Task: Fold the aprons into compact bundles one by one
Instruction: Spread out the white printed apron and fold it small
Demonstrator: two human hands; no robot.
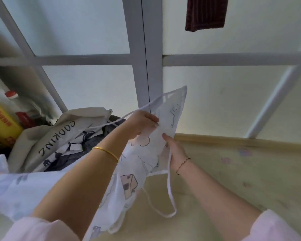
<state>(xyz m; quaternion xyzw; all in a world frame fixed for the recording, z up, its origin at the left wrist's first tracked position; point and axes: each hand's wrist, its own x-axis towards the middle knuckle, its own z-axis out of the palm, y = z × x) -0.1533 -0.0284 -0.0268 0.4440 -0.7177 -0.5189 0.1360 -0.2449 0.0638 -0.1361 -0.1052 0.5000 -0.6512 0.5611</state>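
Both hands hold one white apron up off the surface, left hand pinching its top edge, right hand gripping lower. Folding looks barely begun; next, gather the loose strap

A single wide-angle view, worn on the person's head, looks forward and slightly down over both forearms, which enter from the bottom edge and meet near the centre of the frame. The left hand and right hand sit close to the lens, holding a white printed fabric apron at centre. Straight lines bow strongly toward the edges. The grey-framed frosted glass partition fills the upper half, facing the camera. A heap of cream and dark aprons lies at middle left; the pale patterned floor mat occupies the lower right.
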